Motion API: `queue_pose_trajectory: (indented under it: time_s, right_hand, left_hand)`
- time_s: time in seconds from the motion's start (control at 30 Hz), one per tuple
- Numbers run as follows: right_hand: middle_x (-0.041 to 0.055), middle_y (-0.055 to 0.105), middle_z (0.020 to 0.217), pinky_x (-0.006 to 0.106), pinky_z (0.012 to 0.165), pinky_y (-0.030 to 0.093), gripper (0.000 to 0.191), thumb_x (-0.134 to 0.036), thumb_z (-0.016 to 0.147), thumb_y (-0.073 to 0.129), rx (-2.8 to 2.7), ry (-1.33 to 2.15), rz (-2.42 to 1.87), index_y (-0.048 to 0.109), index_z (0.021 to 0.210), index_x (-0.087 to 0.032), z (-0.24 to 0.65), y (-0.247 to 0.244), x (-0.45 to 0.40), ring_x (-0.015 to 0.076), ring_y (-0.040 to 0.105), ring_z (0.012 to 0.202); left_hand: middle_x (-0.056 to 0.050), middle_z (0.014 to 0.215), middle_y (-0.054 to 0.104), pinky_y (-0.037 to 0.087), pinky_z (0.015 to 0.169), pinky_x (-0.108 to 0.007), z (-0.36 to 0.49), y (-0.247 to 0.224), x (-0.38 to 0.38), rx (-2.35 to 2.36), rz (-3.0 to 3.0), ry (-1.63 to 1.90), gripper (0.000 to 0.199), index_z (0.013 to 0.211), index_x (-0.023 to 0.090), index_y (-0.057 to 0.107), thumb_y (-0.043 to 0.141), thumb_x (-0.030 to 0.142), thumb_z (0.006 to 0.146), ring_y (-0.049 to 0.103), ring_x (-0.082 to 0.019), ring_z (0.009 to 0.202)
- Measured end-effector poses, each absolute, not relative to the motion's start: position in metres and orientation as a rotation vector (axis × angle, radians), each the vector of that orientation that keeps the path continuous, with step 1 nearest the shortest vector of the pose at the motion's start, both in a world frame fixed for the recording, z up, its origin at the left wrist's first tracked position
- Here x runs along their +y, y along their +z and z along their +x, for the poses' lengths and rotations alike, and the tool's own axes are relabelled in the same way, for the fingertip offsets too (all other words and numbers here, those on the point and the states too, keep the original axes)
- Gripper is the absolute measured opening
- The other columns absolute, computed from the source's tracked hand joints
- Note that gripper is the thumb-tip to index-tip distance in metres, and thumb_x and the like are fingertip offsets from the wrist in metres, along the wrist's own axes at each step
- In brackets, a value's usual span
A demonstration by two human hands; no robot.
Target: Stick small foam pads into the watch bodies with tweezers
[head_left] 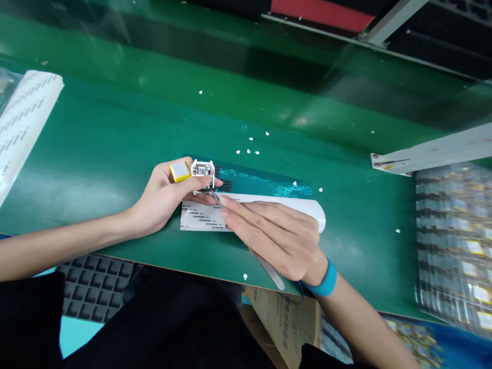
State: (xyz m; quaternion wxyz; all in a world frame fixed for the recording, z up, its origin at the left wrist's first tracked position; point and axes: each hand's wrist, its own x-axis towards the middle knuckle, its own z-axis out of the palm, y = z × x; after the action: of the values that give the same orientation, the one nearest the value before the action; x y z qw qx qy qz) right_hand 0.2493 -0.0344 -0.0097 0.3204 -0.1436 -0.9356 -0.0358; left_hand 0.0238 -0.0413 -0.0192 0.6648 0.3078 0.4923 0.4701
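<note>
The left hand (161, 200) pinches the white casing (203, 168) near the printed sheet (202, 218), the right hand (280, 230) pinches tweezers (271, 269), and the casing appears light, rigid and fragile, best held by its rim.

Over a green counter (96, 154), the left hand (163, 197) holds a white-framed circuit device (202, 169) beside a yellow-edged grey block (180, 171); the right hand (280, 233) (blue wristband (326, 279) on) angles metal tweezers (271, 270) toward the device.

Tabletop (115, 143) grn. Batt. (180, 171) yel. w/ grey face; casing (202, 168) wht; tweezers (271, 270) silver. Backing sheet (203, 218) wht w/ rows of blk print; film strip (261, 179) teal w/ lt. squiggles. Wrist strap (326, 280) blue-grn; tray (96, 286) dk. grey, grid patt.
</note>
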Motion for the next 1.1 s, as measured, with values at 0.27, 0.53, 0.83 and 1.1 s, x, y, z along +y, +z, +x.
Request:
queue_pose_trajectory:
  time_s: [0.27,0.53,0.83,1.1]
  right_hand:
    - [0.0138,0.077,0.121,0.031,0.073,0.07,0.022,-0.01,0.105,0.056,-2.453,-0.077,-0.384,0.077,0.111,-0.01,0.245,-0.013,-0.034,0.02,0.082,0.096]
    - [0.0167,0.078,0.12,0.033,0.073,0.068,0.024,-0.007,0.105,0.052,-2.456,-0.004,-0.374,0.074,0.115,-0.003,0.245,-0.015,-0.035,0.022,0.081,0.1]
    - [0.0169,0.079,0.12,0.034,0.085,0.07,0.025,0.0,0.095,0.068,-2.313,0.307,-0.507,0.071,0.12,-0.005,0.242,-0.024,-0.041,0.0214,0.079,0.109]
    - [0.0166,0.077,0.126,0.038,0.093,0.07,0.041,0.0,0.097,0.063,-2.244,0.43,-0.523,0.065,0.136,-0.012,0.241,-0.031,-0.041,0.0229,0.076,0.117]
  left_hand:
    - [-0.006,0.089,0.081,0.066,0.066,-0.028,0.025,-0.02,-0.043,1.13,0.704,1.052,0.02,0.074,0.017,0.064,0.084,0.021,0.079,0.076,-0.018,0.069]
    - [-0.004,0.08,0.078,0.064,0.062,-0.023,0.028,-0.017,-0.043,1.135,0.694,1.087,0.028,0.068,0.016,0.062,0.09,0.019,0.071,0.073,-0.016,0.07]
    - [0.001,0.068,0.068,0.063,0.062,-0.023,0.028,-0.02,-0.044,1.164,0.7,1.083,0.027,0.065,0.016,0.061,0.087,0.02,0.071,0.069,-0.014,0.065]
    - [-0.001,0.067,0.072,0.065,0.06,-0.024,0.026,-0.024,-0.041,1.209,0.782,1.114,0.021,0.064,0.016,0.068,0.087,0.02,0.073,0.073,-0.016,0.06]
